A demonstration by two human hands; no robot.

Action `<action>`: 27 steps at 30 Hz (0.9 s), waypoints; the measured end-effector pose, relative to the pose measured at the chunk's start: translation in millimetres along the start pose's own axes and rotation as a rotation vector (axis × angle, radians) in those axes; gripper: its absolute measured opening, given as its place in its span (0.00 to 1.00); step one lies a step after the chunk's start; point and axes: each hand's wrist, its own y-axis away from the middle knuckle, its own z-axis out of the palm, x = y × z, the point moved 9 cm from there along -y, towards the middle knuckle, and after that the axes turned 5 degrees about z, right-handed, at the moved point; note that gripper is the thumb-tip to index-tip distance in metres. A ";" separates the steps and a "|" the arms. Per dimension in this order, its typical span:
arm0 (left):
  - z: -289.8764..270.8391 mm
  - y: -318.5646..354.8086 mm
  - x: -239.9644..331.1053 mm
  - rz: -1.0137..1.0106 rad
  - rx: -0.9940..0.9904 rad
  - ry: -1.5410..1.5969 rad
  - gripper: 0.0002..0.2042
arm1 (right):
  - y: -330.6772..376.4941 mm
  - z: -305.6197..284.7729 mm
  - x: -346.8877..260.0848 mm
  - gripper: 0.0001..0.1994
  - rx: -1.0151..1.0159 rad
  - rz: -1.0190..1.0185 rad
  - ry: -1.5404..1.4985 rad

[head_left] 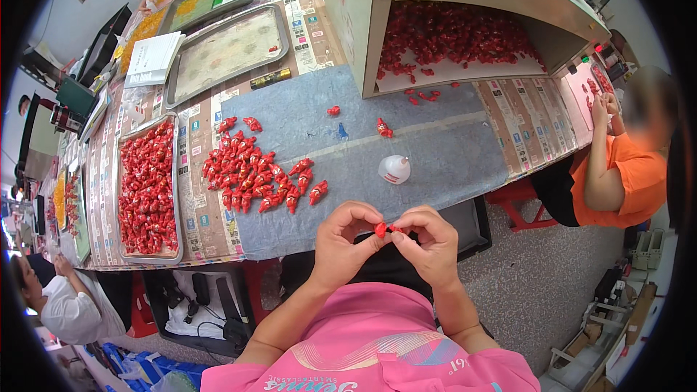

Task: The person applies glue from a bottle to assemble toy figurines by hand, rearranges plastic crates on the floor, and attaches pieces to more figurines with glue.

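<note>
My left hand (344,241) pinches a small red plastic piece (380,229) between thumb and fingertips, just off the table's front edge. Close against it, my right hand (430,244) is closed on another tiny red piece (394,229), mostly covered by the fingers. Beyond my hands, a round white squeeze bottle (394,170) with a narrow tip stands on the blue-grey cloth (312,131). A loose pile of red figurines (250,170) lies to the left on the cloth. Single red pieces, such as one figurine (384,128), lie farther back.
A metal tray (178,207) full of red figurines sits at left. Behind it are an empty-looking tray (279,33), white papers (154,58) and a dark tube (270,78). An open-fronted box (356,43) holds many red parts. Co-workers sit right, left and at the far end.
</note>
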 end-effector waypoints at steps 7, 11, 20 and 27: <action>4.2 0.4 11.9 0.096 -0.002 -0.225 0.11 | 1.4 -0.9 0.6 0.08 -0.022 -0.029 0.124; 5.6 -0.3 16.8 0.138 -0.017 -0.327 0.10 | 2.7 -2.4 -3.2 0.10 0.013 -0.075 0.184; 12.1 -1.2 32.6 0.254 -0.020 -0.530 0.11 | 6.8 -2.5 -21.9 0.12 0.021 -0.209 0.363; 12.9 0.1 35.6 0.302 -0.018 -0.546 0.12 | 8.8 -3.6 -26.5 0.10 -0.016 -0.201 0.388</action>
